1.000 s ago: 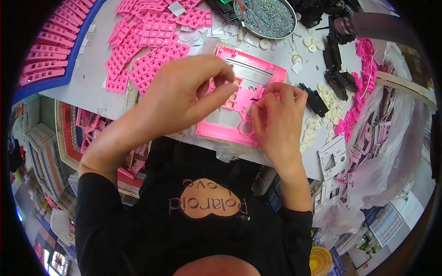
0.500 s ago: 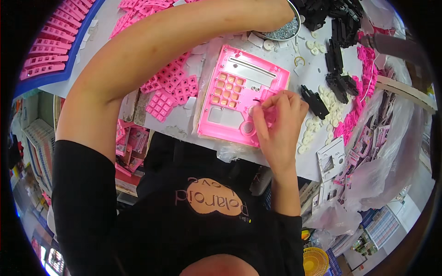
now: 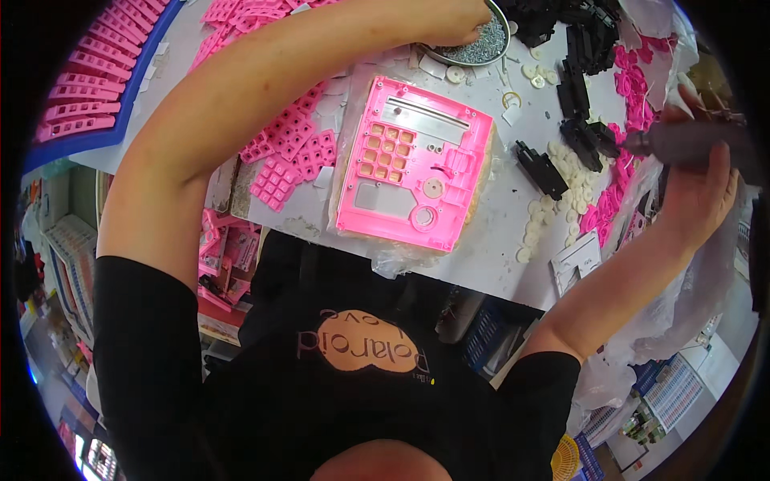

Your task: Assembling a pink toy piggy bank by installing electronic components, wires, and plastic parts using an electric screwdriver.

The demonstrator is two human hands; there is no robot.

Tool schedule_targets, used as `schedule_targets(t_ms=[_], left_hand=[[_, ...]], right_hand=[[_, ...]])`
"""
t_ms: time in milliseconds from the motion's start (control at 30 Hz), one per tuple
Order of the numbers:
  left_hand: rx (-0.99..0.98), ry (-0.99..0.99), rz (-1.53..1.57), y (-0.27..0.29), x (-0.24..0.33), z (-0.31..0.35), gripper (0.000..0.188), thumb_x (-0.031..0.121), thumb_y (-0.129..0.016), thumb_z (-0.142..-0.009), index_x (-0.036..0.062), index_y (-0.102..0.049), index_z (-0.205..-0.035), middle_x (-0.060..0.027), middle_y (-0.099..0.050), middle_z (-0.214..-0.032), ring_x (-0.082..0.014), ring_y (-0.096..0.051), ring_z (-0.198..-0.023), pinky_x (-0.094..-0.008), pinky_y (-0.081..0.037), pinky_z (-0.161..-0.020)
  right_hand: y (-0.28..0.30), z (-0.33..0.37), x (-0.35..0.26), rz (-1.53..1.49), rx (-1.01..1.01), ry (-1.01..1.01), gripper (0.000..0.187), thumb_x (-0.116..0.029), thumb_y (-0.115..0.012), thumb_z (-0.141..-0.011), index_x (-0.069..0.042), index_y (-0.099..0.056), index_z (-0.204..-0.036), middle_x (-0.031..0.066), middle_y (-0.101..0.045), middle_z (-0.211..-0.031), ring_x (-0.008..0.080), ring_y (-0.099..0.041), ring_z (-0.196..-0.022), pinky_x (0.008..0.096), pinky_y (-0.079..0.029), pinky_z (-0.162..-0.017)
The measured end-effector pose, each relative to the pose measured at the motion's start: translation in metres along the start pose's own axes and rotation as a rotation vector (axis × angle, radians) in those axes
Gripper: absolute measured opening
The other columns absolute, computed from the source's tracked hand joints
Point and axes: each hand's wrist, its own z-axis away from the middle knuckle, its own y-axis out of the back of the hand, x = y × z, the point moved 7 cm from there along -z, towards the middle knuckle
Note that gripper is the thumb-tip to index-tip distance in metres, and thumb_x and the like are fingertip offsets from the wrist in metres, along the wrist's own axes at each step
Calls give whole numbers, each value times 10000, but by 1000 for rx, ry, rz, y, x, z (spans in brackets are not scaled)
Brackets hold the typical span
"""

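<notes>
Both hands had left the pink housing [image 3: 413,164], which lay untouched between them.

Since half a second earlier, the left hand [image 3: 459,18] had reached beyond it into the metal dish of screws [image 3: 481,46], its fingers' closure hidden; the right hand [image 3: 696,188] had swung outward and clasped a dark grey power screwdriver [image 3: 682,143].

Pink keypad pieces [image 3: 289,156], black clips [image 3: 541,168] and white discs [image 3: 561,188] lie on the grey table [image 3: 497,256].

Cluttered grey worktable [image 3: 489,264], shelves [image 3: 60,256] below.
</notes>
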Motion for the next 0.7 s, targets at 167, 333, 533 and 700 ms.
schedule_targets(t_ms=[167,333,533,700], left_hand=[[48,-43,125,-4,1,1,189,258,-607,-829,152,-763,-840,-103,-733,-901,-279,-690,-898,-517,-415,-832],[128,83,54,5,-7,-9,242,309,-637,-836,90,-735,-873,-116,-709,-914,-301,-667,-913,-511,-432,-791],[363,130,44,41,19,16,101,269,-649,-769,248,-747,-768,38,-704,-774,-210,-684,-838,-469,-404,-831],[328,-2,457,77,130,139,69,215,-670,-717,148,-678,-703,24,-605,-674,-169,-601,-732,-438,-380,-824]], right_hand=[[-37,29,4,-65,33,-5,788,-444,-676,-876,130,-432,-1358,206,-633,-1034,292,-632,-929,442,-503,-882],[-68,43,3,-321,38,87,594,-373,-625,-930,70,-495,-1304,167,-627,-922,234,-617,-864,384,-541,-776],[-72,64,9,-546,-48,-110,459,-319,-530,-981,-40,-474,-1341,87,-504,-966,232,-529,-943,407,-497,-891],[-102,93,-25,-824,-69,-83,262,-231,-618,-924,-91,-523,-1124,-13,-517,-659,92,-564,-616,221,-508,-703]])
